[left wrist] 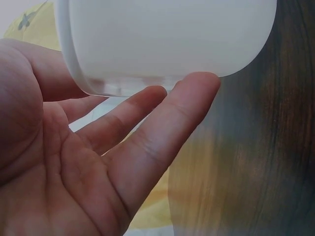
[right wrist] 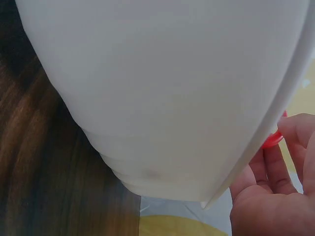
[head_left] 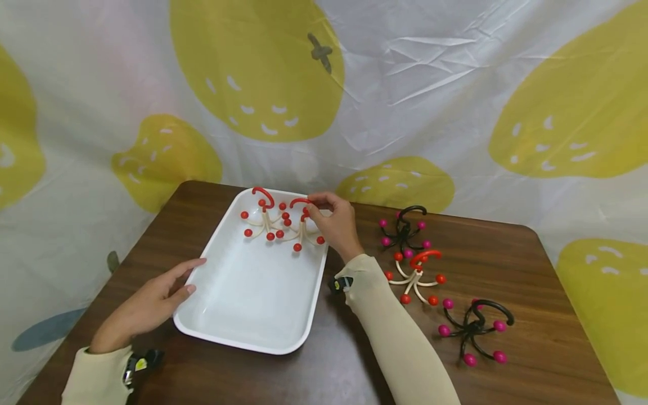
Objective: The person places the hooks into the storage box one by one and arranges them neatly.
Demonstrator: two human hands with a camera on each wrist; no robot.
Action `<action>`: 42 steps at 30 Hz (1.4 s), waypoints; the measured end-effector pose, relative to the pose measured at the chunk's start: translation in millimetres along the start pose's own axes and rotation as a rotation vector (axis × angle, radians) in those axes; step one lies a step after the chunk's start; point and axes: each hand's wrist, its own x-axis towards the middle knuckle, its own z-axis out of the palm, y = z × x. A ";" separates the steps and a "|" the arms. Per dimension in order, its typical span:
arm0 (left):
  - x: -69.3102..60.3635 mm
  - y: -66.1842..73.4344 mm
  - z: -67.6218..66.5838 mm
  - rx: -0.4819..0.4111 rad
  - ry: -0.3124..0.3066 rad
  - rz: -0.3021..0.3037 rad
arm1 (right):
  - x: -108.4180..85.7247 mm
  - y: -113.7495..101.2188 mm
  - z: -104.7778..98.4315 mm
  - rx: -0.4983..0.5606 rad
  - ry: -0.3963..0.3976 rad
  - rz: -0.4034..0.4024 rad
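A white tray (head_left: 243,292) sits on the table with two cream hooks with red ball tips at its far end. My right hand (head_left: 336,222) pinches the red hook top of the right-hand one (head_left: 302,232); the other cream hook (head_left: 265,219) stands beside it on the left. In the right wrist view, a bit of the red hook (right wrist: 272,140) shows at the fingers, and the tray's wall (right wrist: 162,98) hides the rest. My left hand (head_left: 152,301) touches the tray's left rim with its fingers extended; the left wrist view shows fingertips against the tray's outer wall (left wrist: 167,44).
Right of the tray, a black hook with pink balls (head_left: 403,233) stands at the back, a cream-and-red hook (head_left: 415,278) in the middle, and another black-and-pink hook (head_left: 473,326) nearer the front. Behind the brown table (head_left: 547,315) hangs a lemon-print cloth (head_left: 420,112).
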 end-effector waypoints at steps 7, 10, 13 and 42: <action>-1.4 0.2 0.9 -0.007 0.002 0.002 | -1.2 -0.1 -3.4 -0.015 0.014 0.001; -1.2 -0.4 1.0 -0.010 -0.005 -0.015 | -1.5 -1.7 -6.5 0.006 0.024 -0.001; -1.3 -1.3 1.0 -0.005 -0.005 -0.008 | -1.6 -4.0 -10.3 0.060 0.037 -0.007; 0.5 -3.2 1.5 0.068 0.009 -0.008 | -41.8 -60.9 -87.9 -0.032 0.033 -0.069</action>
